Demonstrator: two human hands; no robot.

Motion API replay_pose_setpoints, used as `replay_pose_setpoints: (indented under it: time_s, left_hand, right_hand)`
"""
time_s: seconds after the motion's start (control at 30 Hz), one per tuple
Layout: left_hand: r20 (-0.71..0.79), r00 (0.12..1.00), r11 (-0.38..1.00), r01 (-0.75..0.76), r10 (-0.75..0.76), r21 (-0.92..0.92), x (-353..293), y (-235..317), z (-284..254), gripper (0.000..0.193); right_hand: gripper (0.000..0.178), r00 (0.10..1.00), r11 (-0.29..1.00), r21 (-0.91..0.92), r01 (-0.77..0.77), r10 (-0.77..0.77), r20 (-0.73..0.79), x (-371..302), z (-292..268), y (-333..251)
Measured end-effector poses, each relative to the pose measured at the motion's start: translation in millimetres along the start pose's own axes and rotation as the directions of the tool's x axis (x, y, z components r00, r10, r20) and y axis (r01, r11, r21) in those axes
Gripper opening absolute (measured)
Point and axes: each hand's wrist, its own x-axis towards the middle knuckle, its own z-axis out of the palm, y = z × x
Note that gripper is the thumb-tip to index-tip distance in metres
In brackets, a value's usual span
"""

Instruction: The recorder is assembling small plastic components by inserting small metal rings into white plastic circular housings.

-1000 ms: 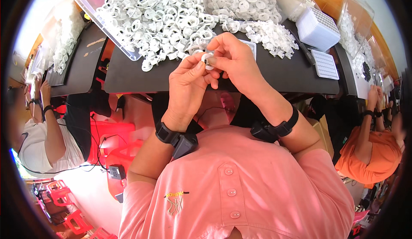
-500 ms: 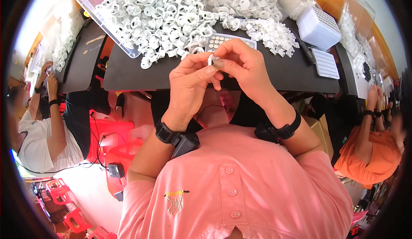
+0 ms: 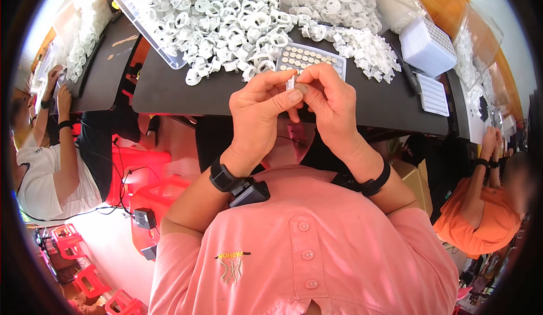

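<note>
A small white plastic part (image 3: 291, 82) is pinched between the thumb and forefinger of my left hand (image 3: 254, 108). My right hand (image 3: 335, 103) meets it from the other side, thumb and forefinger closed together against the part. Whether a second small piece sits in the right fingertips is hidden. Just beyond my fingers lies a shallow tray (image 3: 339, 65) with rows of small round beige discs. Behind my left hand spreads a large heap of white ring-shaped plastic parts (image 3: 226, 29), spilling out of a clear bin (image 3: 148, 39).
Small white plastic pieces (image 3: 370, 55) lie heaped to the right of the tray. A stack of white grid trays (image 3: 427, 46) and a single white grid tray (image 3: 433, 95) are further right. Co-workers sit at the left (image 3: 48, 173) and right (image 3: 478, 213), at neighbouring tables.
The whole view has shifted slightly, and more of the disc tray shows beyond my fingers. Both hands stay together around the white part, which now appears turned more upright.
</note>
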Motion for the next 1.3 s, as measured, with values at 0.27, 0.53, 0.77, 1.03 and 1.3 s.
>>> replay_pose_setpoints:
  time_s: [0.27, 0.53, 0.77, 1.03, 1.3]
  left_hand:
    - [-0.010, 0.999, 0.999, -0.034, 0.034, 0.035, -0.6, 0.5, 1.4, 0.028]
    - [0.037, 0.999, 1.000, -0.003, 0.003, -0.016, -1.1, 4.3, 0.5, 0.033]
    - [0.057, 0.998, 1.000, -0.026, 0.026, 0.010, -0.1, 3.2, -4.4, 0.033]
    - [-0.006, 0.998, 0.997, 0.069, -0.069, -0.022, -1.7, 8.0, -2.4, 0.028]
    - [-0.002, 0.993, 0.993, 0.115, -0.115, -0.006, -0.9, 8.2, 3.0, 0.029]
  right_hand:
    - [0.006, 0.999, 0.999, -0.032, -0.006, 0.008, 0.037, 1.6, -4.5, -6.5]
    - [0.005, 0.983, 0.991, -0.056, 0.120, -0.111, 0.144, 5.2, -9.6, -3.1]
    - [0.007, 0.961, 0.940, -0.203, 0.275, -0.265, 0.079, 5.6, -0.2, -4.3]
    - [0.006, 0.989, 0.972, -0.188, 0.138, -0.125, 0.080, 6.4, -1.5, -4.4]
    - [0.005, 0.978, 0.999, -0.041, -0.014, 0.023, 0.208, 8.6, -20.5, -9.2]
